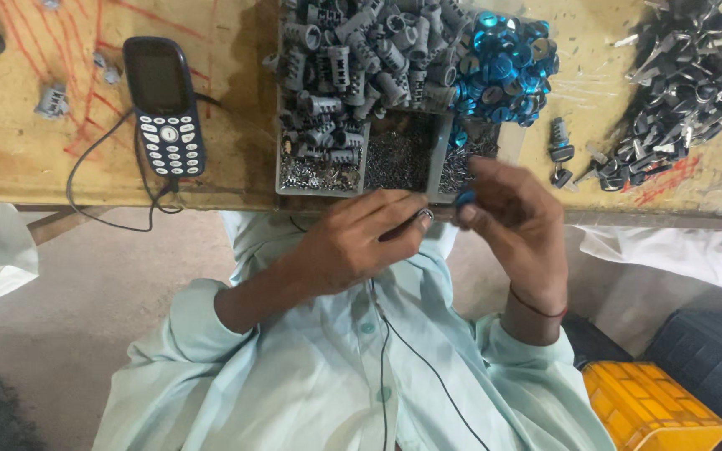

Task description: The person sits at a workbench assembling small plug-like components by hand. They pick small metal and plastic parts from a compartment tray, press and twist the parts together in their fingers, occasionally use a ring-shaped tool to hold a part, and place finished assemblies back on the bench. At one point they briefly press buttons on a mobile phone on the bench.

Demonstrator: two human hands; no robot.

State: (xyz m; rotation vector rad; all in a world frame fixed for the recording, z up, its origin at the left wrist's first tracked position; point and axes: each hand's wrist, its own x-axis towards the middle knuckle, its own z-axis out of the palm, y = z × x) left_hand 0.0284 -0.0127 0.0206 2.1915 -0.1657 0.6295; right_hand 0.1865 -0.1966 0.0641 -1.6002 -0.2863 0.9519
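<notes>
Pinching a small metal cylinder (422,219), the left hand (353,246) met the right hand (516,221), closed on a blue cap (465,199), just below the bench (236,167) edge; both parts looked light, rigid, best gripped by their sides.

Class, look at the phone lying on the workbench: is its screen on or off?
Off. The phone lies face up on the table, its screen dark and blank above the keypad.
</notes>
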